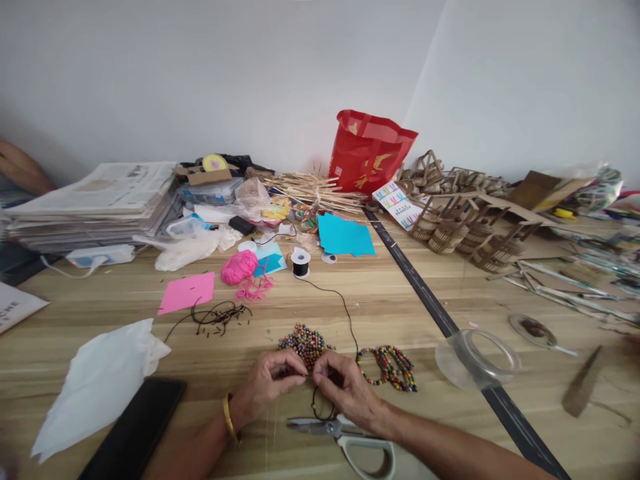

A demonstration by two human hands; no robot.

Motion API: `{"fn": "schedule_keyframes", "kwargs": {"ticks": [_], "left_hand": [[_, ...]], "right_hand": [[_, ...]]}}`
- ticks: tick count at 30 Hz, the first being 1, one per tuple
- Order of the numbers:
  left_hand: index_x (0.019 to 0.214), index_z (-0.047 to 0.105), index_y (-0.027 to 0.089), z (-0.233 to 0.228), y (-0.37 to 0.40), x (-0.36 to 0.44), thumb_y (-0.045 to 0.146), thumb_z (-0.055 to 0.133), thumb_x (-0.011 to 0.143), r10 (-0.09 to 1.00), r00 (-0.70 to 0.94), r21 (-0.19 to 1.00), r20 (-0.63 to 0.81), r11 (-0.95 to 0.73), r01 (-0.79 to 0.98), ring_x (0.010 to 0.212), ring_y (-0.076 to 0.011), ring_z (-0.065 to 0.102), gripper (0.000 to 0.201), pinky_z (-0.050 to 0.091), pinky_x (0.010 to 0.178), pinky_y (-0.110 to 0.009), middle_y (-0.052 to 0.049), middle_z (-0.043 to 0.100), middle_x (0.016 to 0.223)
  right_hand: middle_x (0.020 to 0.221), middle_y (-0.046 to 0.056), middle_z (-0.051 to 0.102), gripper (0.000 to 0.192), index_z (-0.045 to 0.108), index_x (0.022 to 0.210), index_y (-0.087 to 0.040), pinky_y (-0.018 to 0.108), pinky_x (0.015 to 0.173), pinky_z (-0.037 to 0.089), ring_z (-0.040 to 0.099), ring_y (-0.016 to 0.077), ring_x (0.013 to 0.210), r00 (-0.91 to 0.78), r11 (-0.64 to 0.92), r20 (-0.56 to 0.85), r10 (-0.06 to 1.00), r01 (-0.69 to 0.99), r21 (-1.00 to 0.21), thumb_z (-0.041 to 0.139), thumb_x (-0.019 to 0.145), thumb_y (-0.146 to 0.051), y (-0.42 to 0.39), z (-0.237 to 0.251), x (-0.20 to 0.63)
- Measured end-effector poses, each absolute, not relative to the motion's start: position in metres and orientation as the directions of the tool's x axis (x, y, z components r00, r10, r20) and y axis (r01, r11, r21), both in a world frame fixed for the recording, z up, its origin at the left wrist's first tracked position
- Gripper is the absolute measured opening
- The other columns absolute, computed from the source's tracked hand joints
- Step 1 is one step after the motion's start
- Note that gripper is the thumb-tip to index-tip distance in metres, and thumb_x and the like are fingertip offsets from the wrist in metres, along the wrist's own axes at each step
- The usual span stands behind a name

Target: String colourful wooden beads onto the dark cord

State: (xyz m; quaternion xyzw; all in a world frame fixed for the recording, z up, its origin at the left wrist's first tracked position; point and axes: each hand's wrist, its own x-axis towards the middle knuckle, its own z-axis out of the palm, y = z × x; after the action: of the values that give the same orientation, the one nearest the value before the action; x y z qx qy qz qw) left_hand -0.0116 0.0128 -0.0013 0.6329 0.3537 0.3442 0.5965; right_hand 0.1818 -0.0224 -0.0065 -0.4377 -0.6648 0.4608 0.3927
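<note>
Cord is what both hands meet on: the left hand [265,387] and right hand [345,393] pinch a thin black thread [345,310] with closed fingertips, almost touching, just in front of the heap of small multicoloured wooden beads [305,343]. From the pinch the thread runs away from the person, past the heap's right side, to the small black-wound spool [301,262] beyond it. Finished bead bracelets [389,367] lie right of the heap; grey-handled scissors [350,437] lie nearer the person, under the right wrist.

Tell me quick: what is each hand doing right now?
Left hand: pinched shut on the black cord, beside the bead pile.
Right hand: pinched shut on the same cord, above the scissors.
</note>
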Motion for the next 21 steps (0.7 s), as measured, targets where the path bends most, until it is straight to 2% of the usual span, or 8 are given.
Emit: {"fn": "schedule_keyframes", "kwargs": {"ticks": [21], "left_hand": [[0.071,0.071,0.013,-0.0022,0.0115,-0.0108,0.03,0.076,0.071,0.846,0.532,1.0,0.021,-0.029,0.007,0.071,-0.0163,0.061,0.017,0.047,0.067,-0.027,-0.005,0.067,0.074]], "right_hand": [[0.065,-0.002,0.049,0.018,0.058,0.075,-0.016,0.022,0.055,0.034,0.044,0.0117,0.061,-0.317,0.201,0.127,0.94,0.213,-0.956,0.055,0.086,-0.03,-0.0222,-0.0076,0.1814]]}}
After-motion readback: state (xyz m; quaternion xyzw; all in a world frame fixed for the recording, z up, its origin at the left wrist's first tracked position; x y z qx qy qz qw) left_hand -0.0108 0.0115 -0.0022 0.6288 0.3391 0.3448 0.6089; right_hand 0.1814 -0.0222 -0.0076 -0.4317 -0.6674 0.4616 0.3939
